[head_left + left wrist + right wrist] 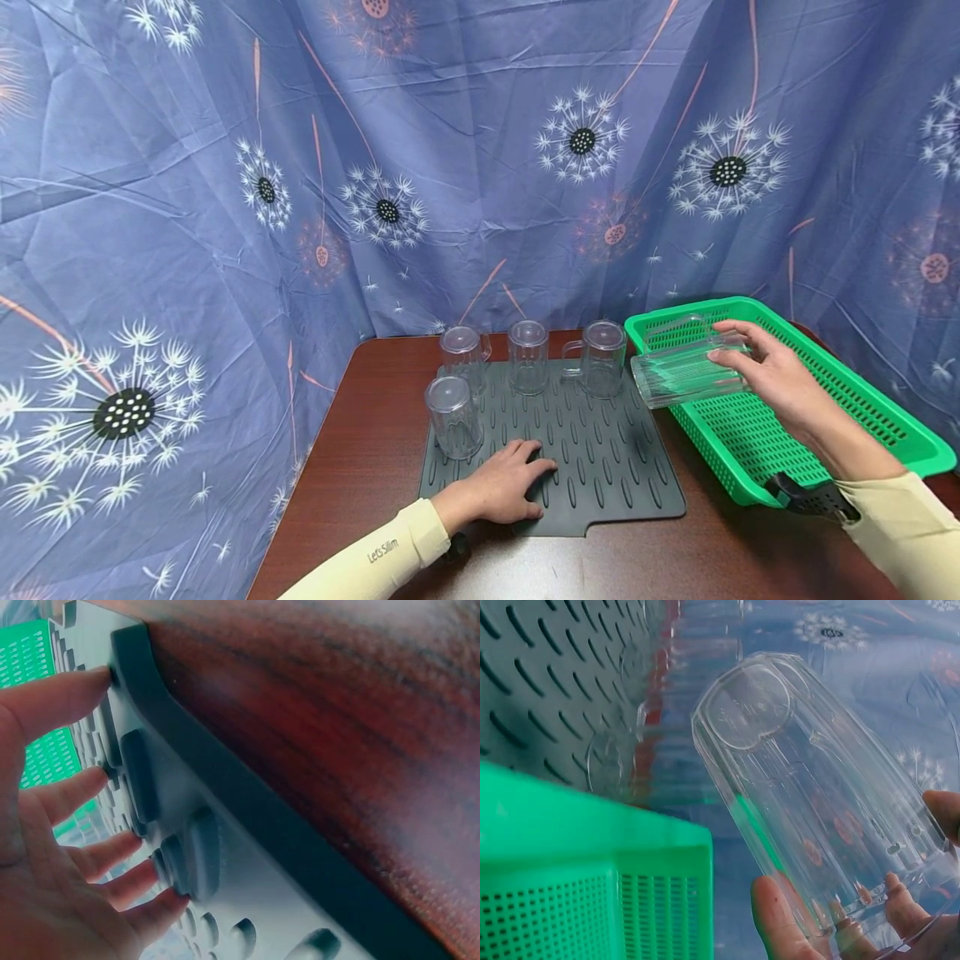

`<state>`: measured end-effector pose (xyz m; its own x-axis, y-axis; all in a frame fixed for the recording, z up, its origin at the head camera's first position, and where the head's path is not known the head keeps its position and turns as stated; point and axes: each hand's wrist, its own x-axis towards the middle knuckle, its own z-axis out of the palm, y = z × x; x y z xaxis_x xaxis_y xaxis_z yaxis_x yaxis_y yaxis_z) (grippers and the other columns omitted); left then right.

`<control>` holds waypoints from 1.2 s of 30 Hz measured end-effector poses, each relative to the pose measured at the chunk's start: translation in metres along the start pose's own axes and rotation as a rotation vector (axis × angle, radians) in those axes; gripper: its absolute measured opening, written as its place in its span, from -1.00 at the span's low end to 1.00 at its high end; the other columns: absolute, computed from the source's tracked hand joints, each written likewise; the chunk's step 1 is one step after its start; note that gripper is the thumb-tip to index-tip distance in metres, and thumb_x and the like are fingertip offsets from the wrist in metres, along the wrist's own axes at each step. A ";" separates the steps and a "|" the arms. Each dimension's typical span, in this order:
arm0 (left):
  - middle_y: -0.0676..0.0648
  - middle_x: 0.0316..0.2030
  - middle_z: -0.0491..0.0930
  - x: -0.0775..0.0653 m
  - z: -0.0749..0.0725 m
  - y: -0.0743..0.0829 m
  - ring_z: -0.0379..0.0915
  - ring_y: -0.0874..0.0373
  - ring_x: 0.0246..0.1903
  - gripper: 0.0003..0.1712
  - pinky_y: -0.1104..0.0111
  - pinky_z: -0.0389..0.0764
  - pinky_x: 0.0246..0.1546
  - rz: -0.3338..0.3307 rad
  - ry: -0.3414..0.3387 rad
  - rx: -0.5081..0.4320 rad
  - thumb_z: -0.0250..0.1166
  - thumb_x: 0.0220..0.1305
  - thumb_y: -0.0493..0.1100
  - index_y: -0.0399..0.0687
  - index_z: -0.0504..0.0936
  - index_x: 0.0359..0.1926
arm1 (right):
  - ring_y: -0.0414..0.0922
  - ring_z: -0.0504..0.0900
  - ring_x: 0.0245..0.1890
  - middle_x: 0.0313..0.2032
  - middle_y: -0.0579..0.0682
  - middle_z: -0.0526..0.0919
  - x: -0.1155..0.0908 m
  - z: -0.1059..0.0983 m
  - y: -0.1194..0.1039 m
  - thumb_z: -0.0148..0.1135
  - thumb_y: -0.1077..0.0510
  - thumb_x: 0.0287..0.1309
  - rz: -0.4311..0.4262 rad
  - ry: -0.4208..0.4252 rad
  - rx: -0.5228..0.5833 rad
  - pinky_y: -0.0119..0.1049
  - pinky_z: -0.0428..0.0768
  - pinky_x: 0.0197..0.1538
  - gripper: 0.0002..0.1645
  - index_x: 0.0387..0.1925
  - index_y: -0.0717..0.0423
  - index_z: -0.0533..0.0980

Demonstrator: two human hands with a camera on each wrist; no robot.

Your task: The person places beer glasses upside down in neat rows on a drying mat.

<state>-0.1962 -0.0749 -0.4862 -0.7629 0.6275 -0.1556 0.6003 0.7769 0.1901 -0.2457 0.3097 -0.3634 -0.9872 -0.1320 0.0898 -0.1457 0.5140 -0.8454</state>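
My right hand [780, 379] grips a clear mug [686, 371] near its rim end, thumb on one side and fingers on the other. The mug lies almost sideways in the air over the left edge of a green basket [806, 492], its handle uppermost. In the right wrist view the mug's round base [748, 709] points away from the hand. My left hand [506, 483] rests with spread fingers on the front left of a dark grey ridged mat [622, 500]. In the left wrist view its fingertips touch the mat's surface [247, 889].
Several clear mugs stand upside down on the mat: a front left mug [454, 425], a back left mug [463, 354], a middle mug [528, 358] and a right mug [602, 362]. A brown wooden table [330, 475] lies underneath. A blue dandelion-print curtain [480, 167] hangs behind.
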 end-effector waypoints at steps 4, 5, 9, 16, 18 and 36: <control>-0.10 0.47 0.22 0.001 0.000 -0.001 0.15 0.03 0.44 -0.24 0.19 0.33 0.38 0.013 0.006 0.000 0.38 0.25 0.17 0.26 0.38 0.44 | -0.39 0.40 -0.01 0.31 0.00 0.25 -0.001 0.008 -0.003 0.10 -0.16 0.46 0.021 -0.004 0.017 -0.29 0.50 -0.12 -0.36 0.46 -0.17 0.22; -0.10 0.47 0.22 0.001 0.000 -0.001 0.15 0.03 0.44 -0.25 0.18 0.32 0.38 0.016 0.006 -0.005 0.38 0.26 0.17 0.25 0.38 0.44 | -0.35 0.39 0.02 0.32 0.02 0.24 -0.001 0.010 -0.004 0.09 -0.18 0.45 0.030 -0.011 0.017 -0.25 0.49 -0.10 -0.35 0.46 -0.18 0.21; -0.11 0.48 0.21 0.001 0.000 -0.002 0.13 0.02 0.45 -0.26 0.17 0.32 0.38 0.017 -0.001 -0.031 0.36 0.28 0.17 0.24 0.38 0.44 | -0.08 0.33 0.19 0.37 0.10 0.21 -0.002 0.019 -0.006 0.07 -0.21 0.46 0.050 -0.034 0.037 -0.11 0.47 -0.02 -0.35 0.46 -0.20 0.20; -0.11 0.48 0.21 0.000 -0.003 -0.002 0.13 0.03 0.46 -0.27 0.18 0.32 0.39 0.012 0.004 -0.064 0.35 0.29 0.17 0.21 0.40 0.43 | 0.08 0.23 0.30 0.44 0.19 0.11 -0.004 0.033 -0.012 0.08 -0.22 0.45 0.066 -0.068 0.104 0.03 0.40 0.08 -0.32 0.46 -0.17 0.19; -0.11 0.48 0.22 0.000 -0.003 -0.003 0.14 0.03 0.45 -0.28 0.17 0.32 0.39 0.015 0.009 -0.073 0.35 0.29 0.17 0.20 0.40 0.43 | 0.14 0.21 0.34 0.47 0.22 0.07 -0.004 0.038 -0.014 0.09 -0.22 0.44 0.069 -0.074 0.120 0.10 0.39 0.11 -0.29 0.48 -0.12 0.18; -0.07 0.43 0.32 0.004 -0.007 -0.006 0.19 0.04 0.43 -0.30 0.13 0.37 0.34 -0.022 0.029 -0.199 0.32 0.33 0.13 0.11 0.40 0.43 | 0.19 0.24 0.30 0.49 0.27 0.08 -0.006 0.072 -0.022 0.13 -0.18 0.43 0.097 -0.101 0.167 0.01 0.43 0.00 -0.19 0.50 0.05 0.12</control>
<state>-0.2042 -0.0776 -0.4816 -0.7836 0.6065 -0.1347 0.5263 0.7632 0.3749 -0.2321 0.2383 -0.3830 -0.9832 -0.1777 -0.0424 -0.0291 0.3819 -0.9238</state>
